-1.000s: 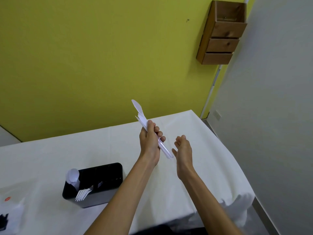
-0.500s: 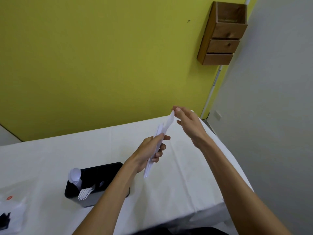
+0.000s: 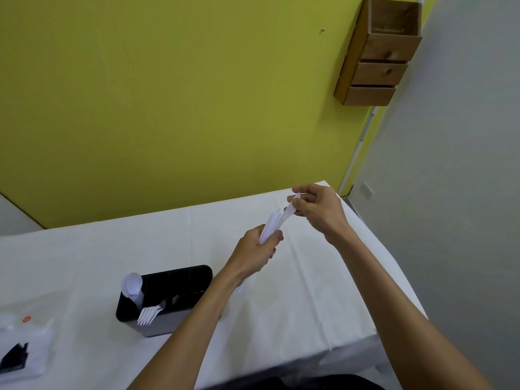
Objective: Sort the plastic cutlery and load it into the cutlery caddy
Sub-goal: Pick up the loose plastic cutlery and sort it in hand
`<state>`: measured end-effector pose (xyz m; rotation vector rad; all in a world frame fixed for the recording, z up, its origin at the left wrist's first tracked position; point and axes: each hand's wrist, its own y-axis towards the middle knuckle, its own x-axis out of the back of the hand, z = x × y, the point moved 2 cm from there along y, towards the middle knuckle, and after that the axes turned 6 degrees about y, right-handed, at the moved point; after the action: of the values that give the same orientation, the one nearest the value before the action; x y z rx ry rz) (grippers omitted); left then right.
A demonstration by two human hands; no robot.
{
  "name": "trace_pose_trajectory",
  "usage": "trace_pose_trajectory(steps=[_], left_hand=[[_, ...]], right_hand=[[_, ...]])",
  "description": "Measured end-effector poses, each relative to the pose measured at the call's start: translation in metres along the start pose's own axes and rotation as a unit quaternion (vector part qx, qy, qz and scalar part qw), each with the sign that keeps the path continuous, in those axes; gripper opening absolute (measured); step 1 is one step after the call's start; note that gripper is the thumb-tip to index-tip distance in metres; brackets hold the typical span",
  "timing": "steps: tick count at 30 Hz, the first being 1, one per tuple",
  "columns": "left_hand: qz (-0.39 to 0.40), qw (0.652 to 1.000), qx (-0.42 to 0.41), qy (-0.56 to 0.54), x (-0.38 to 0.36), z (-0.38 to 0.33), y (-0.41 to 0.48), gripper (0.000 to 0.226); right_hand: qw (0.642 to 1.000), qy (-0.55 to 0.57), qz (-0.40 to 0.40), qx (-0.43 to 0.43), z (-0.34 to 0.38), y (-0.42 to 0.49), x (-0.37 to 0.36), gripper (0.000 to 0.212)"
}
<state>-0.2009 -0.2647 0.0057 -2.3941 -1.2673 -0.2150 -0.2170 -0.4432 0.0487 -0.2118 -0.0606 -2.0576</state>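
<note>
Right hand (image 3: 318, 211) nearer, white table (image 3: 309, 291), yellow wall (image 3: 168, 108)

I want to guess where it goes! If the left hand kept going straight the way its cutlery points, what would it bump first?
Probably the right hand, which already pinches the top piece of the cutlery bundle that the left hand grips. Depth is hard to judge.

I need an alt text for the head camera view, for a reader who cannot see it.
A person's left hand grips a bundle of white plastic cutlery above a white-covered table, while the right hand pinches the top of one piece. A black cutlery caddy holding spoons and forks stands to the left.
</note>
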Motion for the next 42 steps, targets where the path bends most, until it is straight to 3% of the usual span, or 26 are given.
trace_pose_trajectory(steps=[8, 18, 25, 33, 38, 42], left_hand=[[0.013, 0.999, -0.034, -0.020, -0.003, 0.003, 0.002, 0.028], [-0.001, 0.994, -0.040, 0.102, -0.001, 0.005, 0.010, 0.031], [0.003, 0.993, -0.047, 0.107, -0.011, -0.001, 0.013, 0.030], [-0.024, 0.986, -0.035, 0.162, -0.012, 0.001, 0.019, 0.044], [-0.063, 0.979, -0.040, 0.187, -0.010, 0.004, 0.023, 0.038], [-0.074, 0.978, -0.018, 0.193, -0.001, 0.006, 0.022, 0.044]], right_hand=[[0.998, -0.054, -0.034, -0.004, -0.005, 0.000, 0.003, 0.020], [0.995, -0.101, -0.022, -0.001, -0.012, 0.003, 0.001, 0.024], [0.995, -0.089, 0.034, -0.001, -0.015, -0.002, -0.012, 0.024], [0.993, -0.038, 0.102, -0.044, -0.019, -0.002, -0.016, 0.041], [0.985, -0.077, 0.147, -0.039, -0.014, -0.008, -0.023, 0.069], [0.977, -0.099, 0.189, -0.028, -0.013, -0.010, -0.027, 0.058]])
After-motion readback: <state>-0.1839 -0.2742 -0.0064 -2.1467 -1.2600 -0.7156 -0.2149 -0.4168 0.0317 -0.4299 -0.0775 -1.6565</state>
